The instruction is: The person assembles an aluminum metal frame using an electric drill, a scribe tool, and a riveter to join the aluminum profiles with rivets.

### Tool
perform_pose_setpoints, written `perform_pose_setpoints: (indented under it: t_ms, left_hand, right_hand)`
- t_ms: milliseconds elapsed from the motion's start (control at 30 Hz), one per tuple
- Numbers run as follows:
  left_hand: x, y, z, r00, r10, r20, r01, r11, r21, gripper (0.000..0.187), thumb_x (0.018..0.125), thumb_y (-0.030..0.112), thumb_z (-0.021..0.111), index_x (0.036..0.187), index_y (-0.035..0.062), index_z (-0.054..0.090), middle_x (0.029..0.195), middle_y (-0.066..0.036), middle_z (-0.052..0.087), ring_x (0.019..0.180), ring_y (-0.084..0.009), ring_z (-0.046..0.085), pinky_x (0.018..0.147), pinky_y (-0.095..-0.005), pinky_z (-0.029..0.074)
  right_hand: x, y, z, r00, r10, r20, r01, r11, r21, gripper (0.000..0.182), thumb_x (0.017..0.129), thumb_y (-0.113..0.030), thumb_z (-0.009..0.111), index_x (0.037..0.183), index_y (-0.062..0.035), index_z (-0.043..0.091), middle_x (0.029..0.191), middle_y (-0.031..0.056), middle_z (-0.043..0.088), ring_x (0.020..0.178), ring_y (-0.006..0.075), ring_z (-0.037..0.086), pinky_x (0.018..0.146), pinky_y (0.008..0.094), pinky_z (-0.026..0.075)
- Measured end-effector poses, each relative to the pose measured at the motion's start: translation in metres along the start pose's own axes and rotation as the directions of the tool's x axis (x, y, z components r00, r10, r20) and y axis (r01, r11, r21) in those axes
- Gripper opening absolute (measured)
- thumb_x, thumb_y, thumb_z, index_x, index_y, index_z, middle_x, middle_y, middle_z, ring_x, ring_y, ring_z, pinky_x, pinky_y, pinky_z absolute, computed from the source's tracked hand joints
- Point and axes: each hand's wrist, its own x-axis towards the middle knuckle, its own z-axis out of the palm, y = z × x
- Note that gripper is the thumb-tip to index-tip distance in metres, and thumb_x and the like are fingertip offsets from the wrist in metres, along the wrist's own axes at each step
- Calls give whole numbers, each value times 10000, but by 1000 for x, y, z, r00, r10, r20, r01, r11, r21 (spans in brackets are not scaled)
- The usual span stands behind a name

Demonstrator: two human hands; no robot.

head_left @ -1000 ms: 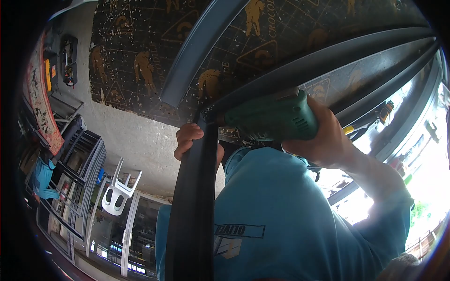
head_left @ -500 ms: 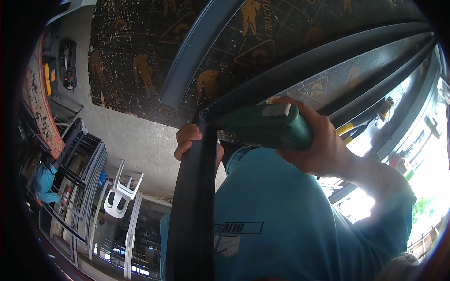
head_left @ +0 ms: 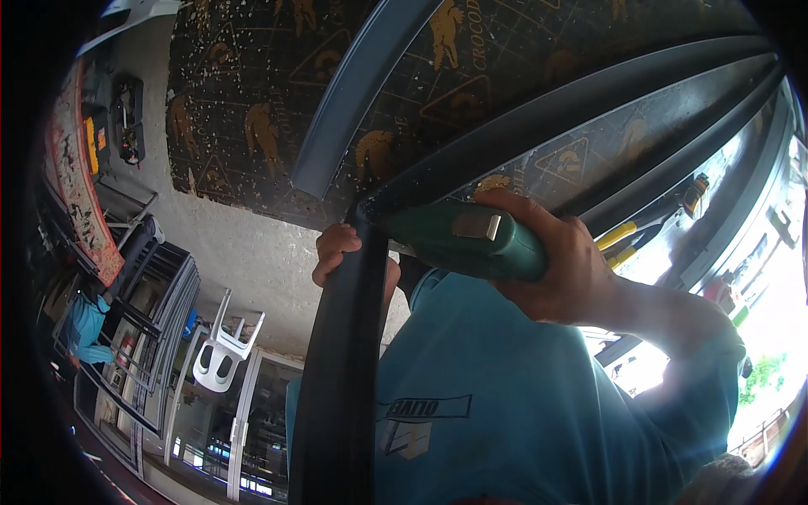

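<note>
My left hand (head_left: 335, 254) is wrapped round a dark metal profile (head_left: 341, 362) close to its upper end, fingertips showing on its left side. This profile meets a second long dark profile (head_left: 522, 114) at a corner. In my right hand (head_left: 568, 265) is a green handheld tool (head_left: 471, 240) with a pale switch or plate on its body. The tool's narrow end points at the corner; whether it touches is unclear. Above the corner, a shorter dark profile (head_left: 349, 105) lies on the dark printed board (head_left: 227, 135).
Yellow-handled tools (head_left: 619, 237) lie at the right beside more profiles. At the left are a white plastic chair (head_left: 225, 349), stacked dark frames (head_left: 168, 295), a red-brown beam (head_left: 82, 185), a black tray (head_left: 129, 118) and a person in blue (head_left: 87, 326).
My right hand and the green tool have shifted slightly left, and the tool's body is turned and tilted a little differently. My left hand keeps its hold on the profile.
</note>
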Motion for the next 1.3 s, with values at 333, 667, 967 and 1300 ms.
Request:
perform_pose_setpoints:
  t_ms: [333,667,967,1300]
  left_hand:
    - [-3,-7,4,997,58,-52,-60,998,-27,759,886,748,207,1071,36,394,869,-124,560,806,-211,568,738,-355,510]
    - [-1,-2,-3,999,11,31,-13,998,64,744,891,742,212,1061,41,394,857,-119,561,798,-209,566,733,-360,510]
    - [-5,-7,1,999,22,-49,-24,999,-35,780,871,769,182,1065,46,398,849,-128,559,803,-210,549,758,-383,500]
    - [3,-10,11,982,112,-152,-122,991,-60,501,918,465,513,1096,1,449,795,-99,560,715,-207,590,610,-309,478]
  right_hand:
    - [3,0,1,998,-62,-27,61,998,-35,661,737,10,711,1331,-53,429,1030,229,673,877,344,699,795,405,605]
    - [4,1,1,993,-107,-49,106,994,-33,672,723,6,723,1326,-64,436,996,232,678,849,346,704,759,400,611]
    - [9,2,0,983,-181,-38,176,978,-114,698,680,8,722,1321,-67,454,900,208,695,757,337,713,681,386,616]
    - [9,-1,1,988,-154,-29,150,981,-121,701,672,11,723,1318,-68,461,918,196,698,767,332,713,688,391,614]
